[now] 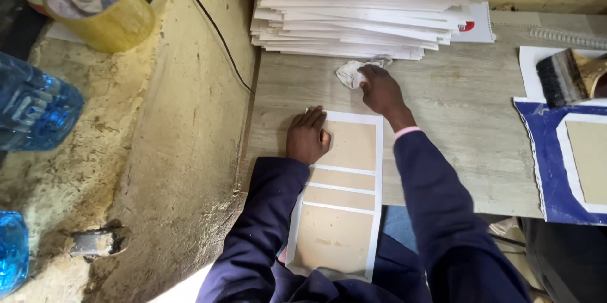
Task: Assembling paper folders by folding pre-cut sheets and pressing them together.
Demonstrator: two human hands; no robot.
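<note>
My left hand [308, 138] lies flat, pinning the white sheet with tan board panels [344, 179] at the worktop's [455, 126] front edge; my right hand [379, 88] pinches the crumpled white cloth [349, 74], to wipe next.

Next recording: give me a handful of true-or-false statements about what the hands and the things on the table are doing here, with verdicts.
1. The left hand lies flat on the white sheet with brown panels. True.
2. The right hand grips the paintbrush. False: it rests on a crumpled white cloth; the brush lies apart at the right edge.
3. A stack of white sheets sits at the far side of the table. True.
4. The yellow tape roll stands on the white sheet with brown panels. False: it is off the table, at the upper left.
5. Both sleeves are dark blue. True.
</note>
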